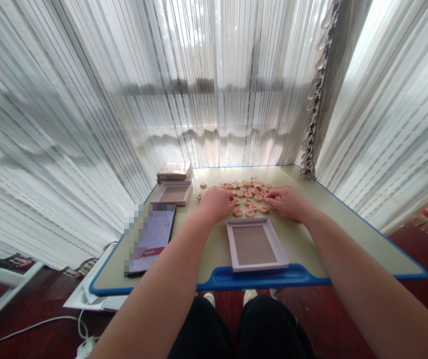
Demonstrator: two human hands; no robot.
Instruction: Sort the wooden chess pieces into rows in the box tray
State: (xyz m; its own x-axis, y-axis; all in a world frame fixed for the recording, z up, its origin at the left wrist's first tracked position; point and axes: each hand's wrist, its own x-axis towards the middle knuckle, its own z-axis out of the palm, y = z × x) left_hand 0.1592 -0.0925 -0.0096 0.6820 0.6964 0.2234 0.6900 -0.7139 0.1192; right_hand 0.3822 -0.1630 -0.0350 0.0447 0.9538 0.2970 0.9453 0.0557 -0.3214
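Note:
Several round wooden game pieces (250,194) with red and dark marks lie scattered on the pale table (311,239). My left hand (217,202) rests among their left side, fingers curled down; what is under them is hidden. My right hand (286,200) lies on the right side of the pile with its fingers bent over the pieces. An empty shallow box tray (256,244) with a white rim sits right in front of me, just behind the table's blue front lip.
A second empty box tray (172,192) sits at the left back, with a stacked folded board or box (174,171) behind it. A flat purple-white booklet (150,237) lies at the left edge. Sheer curtains surround the table; cables and a white frame are on the floor at left.

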